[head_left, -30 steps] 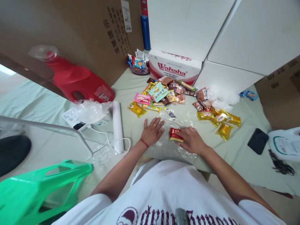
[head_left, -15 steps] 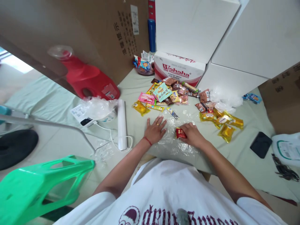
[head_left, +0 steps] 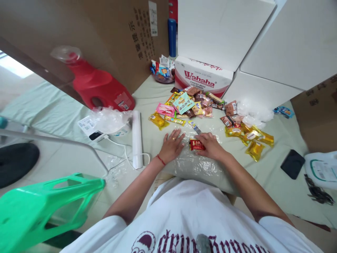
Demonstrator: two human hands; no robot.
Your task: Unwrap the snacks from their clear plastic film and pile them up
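Note:
My left hand (head_left: 171, 144) lies flat with fingers spread on a clear plastic bag (head_left: 196, 165) on the pale green table (head_left: 265, 175). My right hand (head_left: 210, 144) rests on the same bag, fingers curled around a small red snack packet (head_left: 196, 144). Beyond my hands lies a heap of mixed snack packets (head_left: 189, 103), and to the right a cluster of yellow packets (head_left: 250, 137).
A Wahaha carton (head_left: 202, 78) and white boxes (head_left: 263, 45) stand at the back. A red jug (head_left: 98, 88), crumpled plastic (head_left: 110, 117), a white tube (head_left: 137, 138) and a cable lie left. A black phone (head_left: 292, 164) lies right. A green stool (head_left: 44, 207) stands at lower left.
My right hand has slid the red packet a little left toward my left hand and turned it flat. The left hand stays pressed on the bag.

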